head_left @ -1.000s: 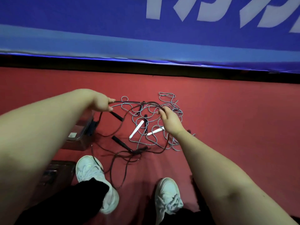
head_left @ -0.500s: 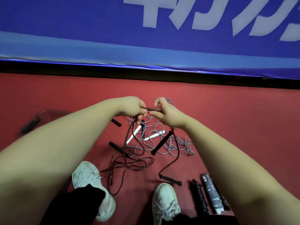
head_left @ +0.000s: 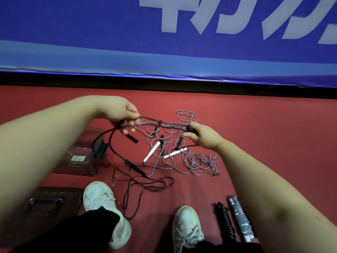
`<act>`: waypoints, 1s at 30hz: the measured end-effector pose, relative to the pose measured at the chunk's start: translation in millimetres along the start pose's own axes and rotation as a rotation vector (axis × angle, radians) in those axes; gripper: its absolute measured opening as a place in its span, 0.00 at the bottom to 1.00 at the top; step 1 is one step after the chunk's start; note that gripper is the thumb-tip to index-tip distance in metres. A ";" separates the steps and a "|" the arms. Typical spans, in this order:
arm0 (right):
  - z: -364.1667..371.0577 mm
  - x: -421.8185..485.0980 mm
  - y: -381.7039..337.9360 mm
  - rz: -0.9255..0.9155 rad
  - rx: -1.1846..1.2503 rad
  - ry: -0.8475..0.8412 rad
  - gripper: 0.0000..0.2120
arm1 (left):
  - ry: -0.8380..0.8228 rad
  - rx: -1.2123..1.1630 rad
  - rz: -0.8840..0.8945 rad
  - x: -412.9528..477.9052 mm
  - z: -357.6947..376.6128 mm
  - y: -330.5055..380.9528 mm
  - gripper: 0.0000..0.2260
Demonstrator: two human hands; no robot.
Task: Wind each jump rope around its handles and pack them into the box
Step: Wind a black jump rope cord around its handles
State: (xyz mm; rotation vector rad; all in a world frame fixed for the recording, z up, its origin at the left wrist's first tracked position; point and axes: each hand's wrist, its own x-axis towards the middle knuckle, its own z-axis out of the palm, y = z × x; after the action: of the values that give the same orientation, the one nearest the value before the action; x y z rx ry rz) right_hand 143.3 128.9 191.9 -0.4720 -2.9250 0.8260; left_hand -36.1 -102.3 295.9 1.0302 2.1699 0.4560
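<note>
The dark jump rope (head_left: 169,125) hangs stretched between both hands: the left hand (head_left: 124,112) pinches its strands and the right hand (head_left: 204,136) curls round them. Its slack trails on the red floor (head_left: 255,125), between the tangled grey rope (head_left: 197,161) and the clear box (head_left: 82,161)

The red floor (head_left: 273,143) carries a tangled grey rope (head_left: 198,161), a clear box (head_left: 80,161), perhaps its lid (head_left: 52,199), and 2 wound ropes (head_left: 241,220).
</note>
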 end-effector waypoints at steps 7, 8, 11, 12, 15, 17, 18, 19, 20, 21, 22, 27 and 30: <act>11.0 -15.3 22.5 0.090 -0.157 -0.082 0.14 | -0.008 0.249 -0.233 -2.6 -15.3 -48.4 0.12; 10.3 -12.5 14.9 0.051 -0.196 -0.102 0.14 | -0.074 0.398 -0.282 -1.6 -8.4 -46.6 0.12; 9.0 -7.8 -18.0 -0.092 -0.311 -0.166 0.17 | -0.091 0.603 -0.219 5.0 17.2 -28.2 0.19; 9.4 -7.2 -29.0 -0.136 -0.334 -0.174 0.16 | -0.067 0.474 -0.136 7.5 27.5 -17.0 0.20; 9.1 -8.1 -54.8 -0.224 -0.428 -0.191 0.15 | -0.003 0.145 0.102 15.7 60.3 13.6 0.17; 5.9 -10.3 -61.0 -0.255 -0.401 -0.175 0.15 | -0.068 0.163 0.163 24.5 79.3 23.7 0.13; 3.5 -11.7 -61.3 -0.250 -0.353 -0.167 0.16 | -0.094 0.194 0.175 28.1 86.4 25.8 0.10; 0.0 -13.3 -61.4 -0.233 -0.288 -0.168 0.16 | -0.108 0.221 0.174 30.8 91.5 25.6 0.07; -4.2 -14.4 -59.8 -0.208 -0.238 -0.174 0.16 | -0.112 0.225 0.159 32.9 95.5 23.7 0.06; -8.8 -15.6 -57.7 -0.178 -0.216 -0.187 0.17 | -0.111 0.195 0.129 34.1 98.4 20.1 0.06; -13.3 -15.6 -53.9 -0.161 -0.235 -0.201 0.17 | -0.101 0.100 0.084 34.8 100.7 15.1 0.06; -22.5 -10.5 -32.9 -0.233 -0.594 0.001 0.11 | 0.080 -0.751 -0.170 28.4 85.4 -12.4 0.13; -20.5 -7.3 -41.2 -0.343 -0.169 0.257 0.11 | 0.049 -1.191 -0.260 21.1 78.9 -17.3 0.13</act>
State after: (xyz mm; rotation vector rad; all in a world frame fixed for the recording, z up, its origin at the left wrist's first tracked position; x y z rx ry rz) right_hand 142.0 103.6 231.0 -0.0692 -2.7316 0.4408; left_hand 0.9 -94.9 221.4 0.0665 1.5503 1.3952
